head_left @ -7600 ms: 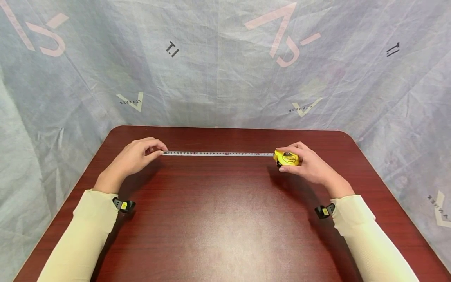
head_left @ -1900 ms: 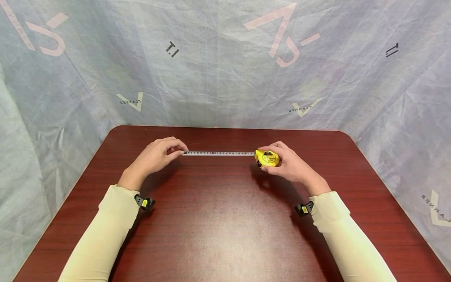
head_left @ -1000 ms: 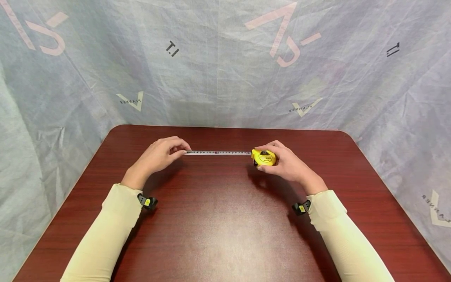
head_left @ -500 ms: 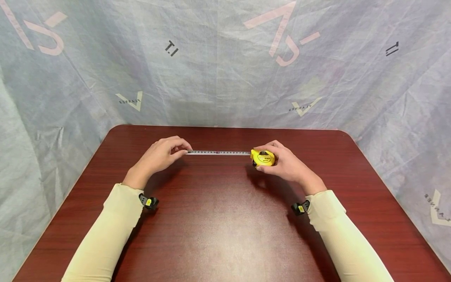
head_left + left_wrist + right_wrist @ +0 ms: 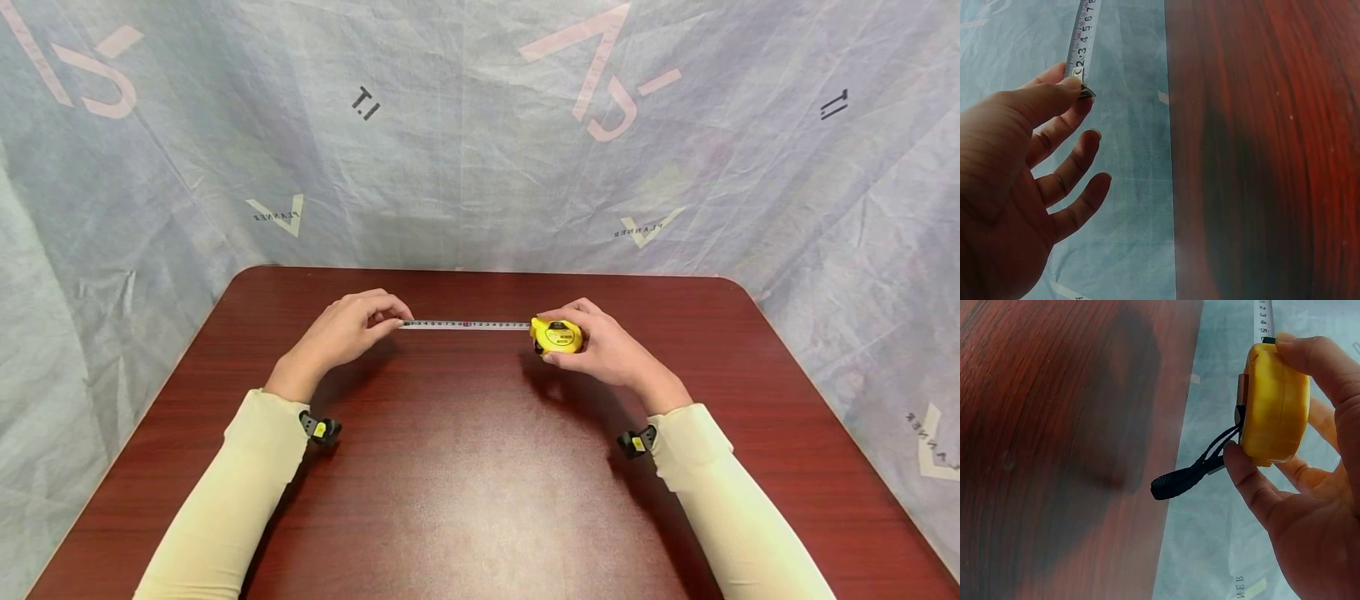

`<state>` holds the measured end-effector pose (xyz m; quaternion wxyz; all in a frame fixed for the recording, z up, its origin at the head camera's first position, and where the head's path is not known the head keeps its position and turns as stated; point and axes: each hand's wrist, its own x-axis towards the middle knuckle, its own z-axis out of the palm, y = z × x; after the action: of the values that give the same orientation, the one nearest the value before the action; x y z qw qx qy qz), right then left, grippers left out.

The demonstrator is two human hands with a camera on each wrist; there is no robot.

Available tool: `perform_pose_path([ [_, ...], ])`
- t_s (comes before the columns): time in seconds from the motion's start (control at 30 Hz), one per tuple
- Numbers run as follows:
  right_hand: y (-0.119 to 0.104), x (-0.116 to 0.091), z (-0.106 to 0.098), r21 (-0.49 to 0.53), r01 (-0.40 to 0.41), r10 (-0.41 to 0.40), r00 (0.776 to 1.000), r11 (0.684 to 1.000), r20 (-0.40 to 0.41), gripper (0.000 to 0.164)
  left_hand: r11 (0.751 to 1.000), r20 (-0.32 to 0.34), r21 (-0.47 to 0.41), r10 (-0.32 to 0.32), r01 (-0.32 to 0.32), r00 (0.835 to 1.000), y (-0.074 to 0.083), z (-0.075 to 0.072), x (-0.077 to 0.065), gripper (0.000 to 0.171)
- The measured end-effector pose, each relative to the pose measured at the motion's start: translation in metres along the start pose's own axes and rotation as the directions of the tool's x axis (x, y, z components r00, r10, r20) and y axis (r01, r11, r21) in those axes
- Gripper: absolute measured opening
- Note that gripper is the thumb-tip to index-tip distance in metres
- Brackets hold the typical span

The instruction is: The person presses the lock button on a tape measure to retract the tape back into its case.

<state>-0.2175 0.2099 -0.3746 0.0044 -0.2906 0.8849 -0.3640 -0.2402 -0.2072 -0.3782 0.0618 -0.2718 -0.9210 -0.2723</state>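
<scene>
A yellow tape measure [image 5: 558, 335] is held in my right hand [image 5: 611, 346], thumb and fingers gripping its case above the table. From the case a white blade [image 5: 480, 326] with black numbers runs straight to the left. My left hand [image 5: 341, 333] pinches the metal hook at the blade's end. In the left wrist view, the thumb and index finger hold the hook [image 5: 1087, 92], with the other fingers spread loosely below. In the right wrist view, a black wrist strap [image 5: 1179, 481] dangles from the case [image 5: 1275, 406], and the thumb lies at the top by the blade's mouth.
Both hands are over a dark red wooden table [image 5: 465, 467] with rounded far corners. Grey printed cloth [image 5: 465, 150] hangs behind and on both sides. A small black camera [image 5: 324, 430] is strapped on the left wrist, another [image 5: 636, 442] on the right.
Both hands have come closer together, the left moving right and the right moving left. The exposed blade is much shorter than in the earliest frame. Both grips look the same.
</scene>
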Motion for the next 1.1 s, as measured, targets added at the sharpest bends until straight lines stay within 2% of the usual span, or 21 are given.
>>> perform_pose_path([
  [0.57,-0.005,0.007,0.004,-0.01,0.02,-0.02,1.0,1.0,0.007,0.057,1.0,0.004,0.009,0.003,-0.003,1.0,0.006,0.002,0.004,0.013],
  [0.73,-0.005,0.009,0.006,-0.015,0.022,-0.021,1.0,1.0,0.01,0.056,0.998,0.005,0.052,0.024,-0.024,1.0,0.006,0.003,0.006,0.013],
  [1.1,-0.006,0.012,0.01,-0.026,0.007,-0.006,1.0,1.0,0.017,0.056,0.988,0.011,0.152,0.027,-0.028,1.0,0.007,0.002,0.005,0.013],
])
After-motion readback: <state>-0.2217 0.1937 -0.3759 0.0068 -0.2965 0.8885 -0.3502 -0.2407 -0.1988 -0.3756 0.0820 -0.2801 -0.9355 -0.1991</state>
